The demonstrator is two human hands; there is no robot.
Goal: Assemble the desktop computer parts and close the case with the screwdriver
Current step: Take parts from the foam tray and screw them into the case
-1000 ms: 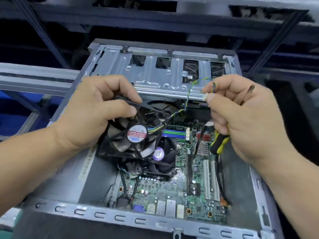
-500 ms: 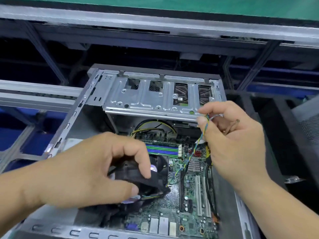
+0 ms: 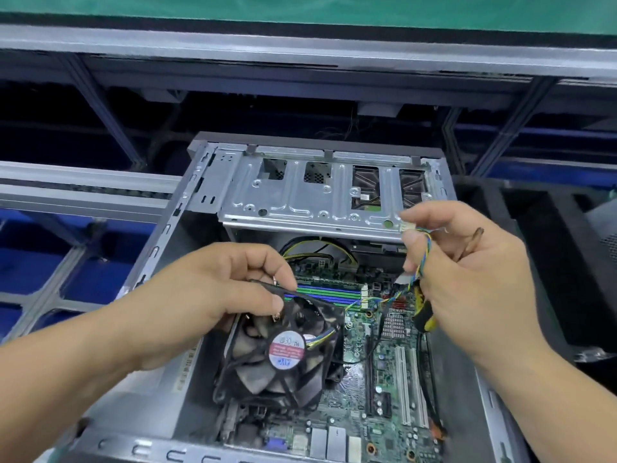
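The screwdriver (image 3: 425, 315) is mostly hidden inside the right hand (image 3: 467, 279), only its yellow-black handle and shaft tip showing; that hand also pinches the white fan connector (image 3: 408, 226). The left hand (image 3: 213, 295) grips the dusty black case fan (image 3: 283, 352) by its frame, above the motherboard (image 3: 384, 379) in the open case (image 3: 200, 208).

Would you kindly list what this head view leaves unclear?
- Screwdriver: mostly hidden inside the right hand.
- Fan label print: too small to read.
- Fan's upper-left corner: covered by the left hand.
- Case front rail: cut off by the bottom edge.
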